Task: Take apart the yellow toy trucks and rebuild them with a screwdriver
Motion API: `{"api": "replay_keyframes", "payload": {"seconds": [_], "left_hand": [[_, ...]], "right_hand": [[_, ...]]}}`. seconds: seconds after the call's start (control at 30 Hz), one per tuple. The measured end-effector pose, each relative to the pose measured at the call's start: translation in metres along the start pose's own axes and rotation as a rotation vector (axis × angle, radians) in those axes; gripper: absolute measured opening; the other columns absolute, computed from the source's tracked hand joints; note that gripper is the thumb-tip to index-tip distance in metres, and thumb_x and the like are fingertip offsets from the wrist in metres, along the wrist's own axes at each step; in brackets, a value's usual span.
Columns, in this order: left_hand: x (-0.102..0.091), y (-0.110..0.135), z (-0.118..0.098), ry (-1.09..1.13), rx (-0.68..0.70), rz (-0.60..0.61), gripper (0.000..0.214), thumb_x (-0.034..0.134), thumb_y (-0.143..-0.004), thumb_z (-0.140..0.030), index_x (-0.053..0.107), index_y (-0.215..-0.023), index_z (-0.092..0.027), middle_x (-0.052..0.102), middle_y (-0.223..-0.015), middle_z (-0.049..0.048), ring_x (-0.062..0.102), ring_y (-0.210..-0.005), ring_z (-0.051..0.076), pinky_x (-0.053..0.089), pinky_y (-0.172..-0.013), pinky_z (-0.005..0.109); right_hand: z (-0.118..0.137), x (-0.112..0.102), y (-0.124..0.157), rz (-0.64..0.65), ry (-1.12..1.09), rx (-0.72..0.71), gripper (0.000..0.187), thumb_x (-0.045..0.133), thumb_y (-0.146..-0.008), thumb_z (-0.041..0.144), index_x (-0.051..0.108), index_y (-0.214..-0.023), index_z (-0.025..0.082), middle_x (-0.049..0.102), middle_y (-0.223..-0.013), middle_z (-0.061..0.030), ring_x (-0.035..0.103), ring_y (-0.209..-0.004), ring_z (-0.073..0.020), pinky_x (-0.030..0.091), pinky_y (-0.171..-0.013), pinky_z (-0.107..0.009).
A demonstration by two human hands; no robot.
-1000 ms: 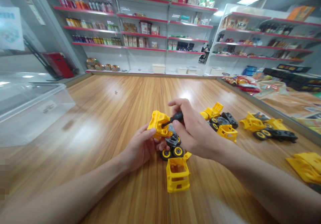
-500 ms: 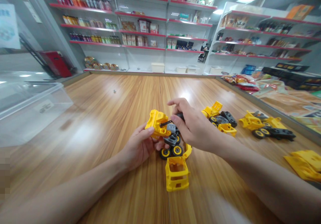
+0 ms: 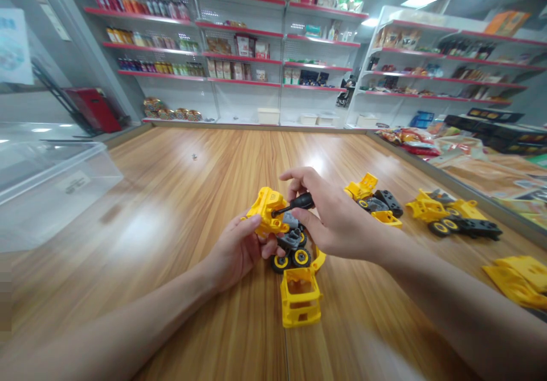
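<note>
Pinched in my left hand (image 3: 241, 244) is a yellow plastic toy truck part (image 3: 268, 205), lifted off the table. My right hand (image 3: 329, 216) has its fingers around the black handle of a screwdriver (image 3: 301, 201). The screwdriver's shaft slants down to the left, its tip at a hole in the yellow part. Under and just behind the hands lies a grey and black toy chassis (image 3: 294, 250) with yellow-hubbed wheels, partly covered by my fingers. A yellow cab frame (image 3: 301, 298) rests on the table in front of it, touching a curved yellow piece (image 3: 318, 260).
More toy truck parts lie to the right: one group (image 3: 376, 201), a second with a black chassis (image 3: 455, 216), and yellow pieces (image 3: 519, 278) at the edge. A clear plastic bin (image 3: 64, 193) stands left. Small metal bits (image 3: 194, 156) lie farther back on the wooden table (image 3: 171, 199).
My right thumb and fingers have opened slightly around the screwdriver, so more of its black handle shows. The yellow part has stayed nearly in place in my left hand.
</note>
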State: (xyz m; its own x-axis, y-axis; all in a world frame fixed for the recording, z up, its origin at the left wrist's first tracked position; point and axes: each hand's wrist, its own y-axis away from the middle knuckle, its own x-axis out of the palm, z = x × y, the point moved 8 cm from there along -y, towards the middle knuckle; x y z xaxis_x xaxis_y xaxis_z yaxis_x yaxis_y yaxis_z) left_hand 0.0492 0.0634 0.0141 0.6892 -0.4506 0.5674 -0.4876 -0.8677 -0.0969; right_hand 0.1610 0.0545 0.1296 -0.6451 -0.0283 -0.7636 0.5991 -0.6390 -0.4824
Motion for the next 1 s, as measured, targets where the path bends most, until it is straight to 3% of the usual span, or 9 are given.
{"api": "replay_keyframes", "payload": {"seconds": [0.17, 0.3, 0.43, 0.5, 0.6, 0.73, 0.83, 1.0], "left_hand": [[0.001, -0.002, -0.003, -0.011, 0.035, -0.003, 0.029, 0.057, -0.089, -0.04, 0.065, -0.094, -0.013, 0.061, -0.073, 0.0019, 0.05, -0.052, 0.008, 0.056, -0.065, 0.03], [-0.004, 0.0, -0.004, -0.063, 0.091, -0.036, 0.028, 0.061, -0.086, -0.042, 0.061, -0.088, -0.014, 0.055, -0.066, -0.0016, 0.044, -0.047, 0.007, 0.054, -0.053, 0.029], [-0.014, 0.008, -0.007, -0.317, 0.172, -0.154, 0.024, 0.066, -0.085, -0.038, 0.055, -0.094, -0.018, 0.049, -0.062, -0.0051, 0.043, -0.046, 0.007, 0.041, -0.042, 0.019], [-0.011, 0.012, -0.011, -0.483, 0.207, -0.178, 0.021, 0.065, -0.087, -0.035, 0.054, -0.093, -0.019, 0.049, -0.064, -0.0054, 0.046, -0.05, 0.007, 0.039, -0.044, 0.017], [-0.001, 0.015, -0.017, -0.708, 0.218, -0.157, 0.02, 0.066, -0.086, -0.034, 0.052, -0.089, -0.019, 0.056, -0.074, -0.0025, 0.053, -0.06, 0.01, 0.043, -0.052, 0.019], [0.009, 0.017, -0.023, -0.927, 0.263, -0.122, 0.025, 0.068, -0.082, -0.033, 0.046, -0.083, -0.02, 0.055, -0.079, -0.0011, 0.05, -0.06, 0.01, 0.038, -0.049, 0.019], [0.01, 0.018, -0.024, -0.962, 0.292, -0.1, 0.025, 0.066, -0.083, -0.032, 0.044, -0.084, -0.02, 0.053, -0.082, -0.0005, 0.05, -0.063, 0.01, 0.039, -0.05, 0.019], [0.007, 0.018, -0.02, -0.846, 0.285, -0.076, 0.018, 0.059, -0.091, -0.035, 0.049, -0.091, -0.02, 0.054, -0.091, 0.0027, 0.056, -0.083, 0.016, 0.045, -0.061, 0.022]], "right_hand": [[0.003, -0.007, 0.0, 0.024, 0.019, -0.005, 0.056, 0.051, -0.078, 0.003, 0.039, -0.131, 0.018, 0.056, -0.101, -0.0066, 0.055, -0.094, -0.0196, 0.046, -0.085, -0.035], [0.001, -0.014, 0.0, 0.075, 0.05, 0.049, 0.052, 0.051, -0.077, 0.004, 0.043, -0.128, 0.014, 0.059, -0.096, -0.0055, 0.057, -0.086, -0.0172, 0.045, -0.075, -0.03], [-0.01, -0.017, 0.002, 0.127, 0.046, 0.208, 0.028, 0.048, -0.083, 0.01, 0.056, -0.109, 0.015, 0.052, -0.063, 0.004, 0.047, -0.057, -0.0105, 0.033, -0.055, -0.024], [-0.017, -0.011, 0.005, 0.187, -0.001, 0.308, 0.024, 0.05, -0.089, 0.02, 0.058, -0.11, 0.016, 0.043, -0.051, 0.0081, 0.039, -0.046, -0.0085, 0.027, -0.049, -0.023], [-0.022, 0.001, 0.008, 0.296, -0.051, 0.366, 0.043, 0.064, -0.084, 0.038, 0.057, -0.12, 0.015, 0.048, -0.053, 0.0081, 0.042, -0.046, -0.0082, 0.026, -0.049, -0.022], [-0.024, 0.012, 0.008, 0.405, -0.096, 0.349, 0.035, 0.072, -0.078, 0.043, 0.063, -0.099, 0.015, 0.054, -0.058, 0.0056, 0.046, -0.051, -0.0079, 0.027, -0.05, -0.022], [-0.026, 0.014, 0.008, 0.426, -0.129, 0.34, 0.031, 0.072, -0.078, 0.042, 0.062, -0.091, 0.016, 0.052, -0.059, 0.0061, 0.045, -0.052, -0.0075, 0.027, -0.049, -0.021], [-0.03, 0.018, 0.007, 0.412, -0.208, 0.326, 0.032, 0.072, -0.08, 0.04, 0.064, -0.101, 0.016, 0.049, -0.059, 0.0076, 0.044, -0.053, -0.0069, 0.028, -0.048, -0.02]]}}
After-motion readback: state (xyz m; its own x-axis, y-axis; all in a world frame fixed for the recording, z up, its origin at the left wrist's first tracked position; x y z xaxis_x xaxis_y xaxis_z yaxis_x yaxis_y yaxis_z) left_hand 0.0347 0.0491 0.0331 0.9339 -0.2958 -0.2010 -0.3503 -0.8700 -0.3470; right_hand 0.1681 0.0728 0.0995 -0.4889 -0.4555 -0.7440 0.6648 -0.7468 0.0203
